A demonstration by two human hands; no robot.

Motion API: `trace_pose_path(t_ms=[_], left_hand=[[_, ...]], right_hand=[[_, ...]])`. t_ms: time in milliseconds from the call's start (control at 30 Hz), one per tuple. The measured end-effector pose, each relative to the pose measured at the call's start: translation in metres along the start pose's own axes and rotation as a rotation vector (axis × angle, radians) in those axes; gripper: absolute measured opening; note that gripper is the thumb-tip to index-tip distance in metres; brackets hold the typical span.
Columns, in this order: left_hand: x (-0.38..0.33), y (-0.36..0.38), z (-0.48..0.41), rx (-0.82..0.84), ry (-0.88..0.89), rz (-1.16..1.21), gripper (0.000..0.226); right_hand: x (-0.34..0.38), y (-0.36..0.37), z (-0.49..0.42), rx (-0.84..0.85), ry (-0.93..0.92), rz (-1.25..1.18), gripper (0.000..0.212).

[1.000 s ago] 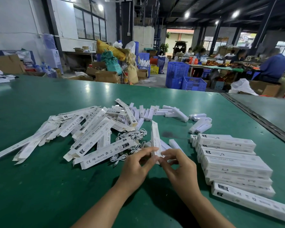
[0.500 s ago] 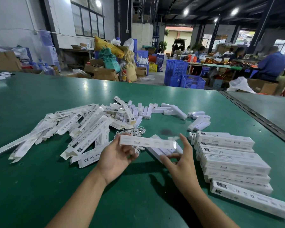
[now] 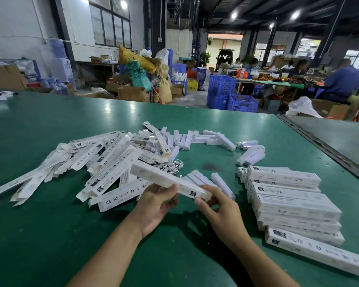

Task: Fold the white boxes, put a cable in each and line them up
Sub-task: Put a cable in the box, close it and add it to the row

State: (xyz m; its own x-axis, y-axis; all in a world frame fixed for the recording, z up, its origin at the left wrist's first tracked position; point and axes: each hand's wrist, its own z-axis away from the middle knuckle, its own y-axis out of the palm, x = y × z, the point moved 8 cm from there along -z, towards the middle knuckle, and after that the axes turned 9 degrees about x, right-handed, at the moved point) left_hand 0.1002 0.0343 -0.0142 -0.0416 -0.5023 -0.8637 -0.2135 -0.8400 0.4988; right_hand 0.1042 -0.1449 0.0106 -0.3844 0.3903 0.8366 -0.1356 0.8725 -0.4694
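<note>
Bare left grip point(image 3: 156, 206) and right grip point(image 3: 223, 215), bare forearms point(image 3: 112, 251), short thumbnail point(image 3: 197, 201)

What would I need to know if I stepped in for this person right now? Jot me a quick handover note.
Left hand: holds a box at its middle, above the table.
Right hand: fingers pinch that box's right end.
Flat boxes are piled at left; cables lie behind the held box.
Done: closed boxes lined up at right.
Left: whether the held box has its cable cannot be seen. Finish it, add it to the line, then work through the flat pile.
</note>
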Motion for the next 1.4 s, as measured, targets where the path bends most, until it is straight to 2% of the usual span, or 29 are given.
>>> trace_pose_path(t_ms=[67, 167, 233, 333, 467, 567, 667, 733, 833, 1033, 1233, 1400], left_hand=[[-0.002, -0.004, -0.001, -0.090, 0.036, 0.038, 0.029], [-0.011, -0.017, 0.000, -0.240, 0.135, 0.079, 0.025], [-0.013, -0.029, 0.002, -0.369, 0.179, 0.058, 0.020], [-0.013, -0.043, 0.009, -0.553, 0.225, 0.035, 0.013], [-0.014, -0.048, 0.011, -0.607, 0.271, 0.050, 0.014], [-0.013, -0.048, 0.009, -0.618, 0.286, 0.076, 0.013], [-0.014, -0.049, 0.009, -0.604, 0.306, 0.094, 0.012], [-0.016, -0.050, 0.008, -0.590, 0.322, 0.099, 0.013], [-0.018, -0.048, 0.007, -0.547, 0.344, 0.115, 0.013], [-0.020, -0.046, 0.006, -0.530, 0.357, 0.122, 0.010], [-0.020, -0.046, 0.008, -0.557, 0.348, 0.080, 0.006], [-0.020, -0.038, 0.007, -0.499, 0.346, 0.088, 0.014]], right_hand=[[-0.003, 0.001, -0.001, 0.004, -0.005, 0.093, 0.033], [-0.013, 0.001, -0.005, 0.019, 0.086, 0.366, 0.038], [-0.020, 0.003, -0.007, 0.044, 0.181, 0.518, 0.032], [-0.022, 0.003, -0.009, 0.046, 0.233, 0.600, 0.027], [-0.022, 0.003, -0.010, 0.019, 0.236, 0.627, 0.026], [-0.024, -0.001, -0.008, -0.034, 0.251, 0.534, 0.013], [-0.026, -0.014, -0.006, -0.187, 0.224, 0.215, 0.001], [-0.027, -0.021, -0.002, -0.274, 0.213, -0.020, 0.008], [-0.025, -0.021, -0.001, -0.266, 0.159, -0.248, 0.014], [-0.021, -0.013, -0.003, -0.190, 0.125, -0.326, 0.006], [-0.021, -0.013, -0.002, -0.194, 0.105, -0.353, 0.008], [-0.025, -0.009, -0.004, -0.158, 0.135, -0.328, 0.010]])
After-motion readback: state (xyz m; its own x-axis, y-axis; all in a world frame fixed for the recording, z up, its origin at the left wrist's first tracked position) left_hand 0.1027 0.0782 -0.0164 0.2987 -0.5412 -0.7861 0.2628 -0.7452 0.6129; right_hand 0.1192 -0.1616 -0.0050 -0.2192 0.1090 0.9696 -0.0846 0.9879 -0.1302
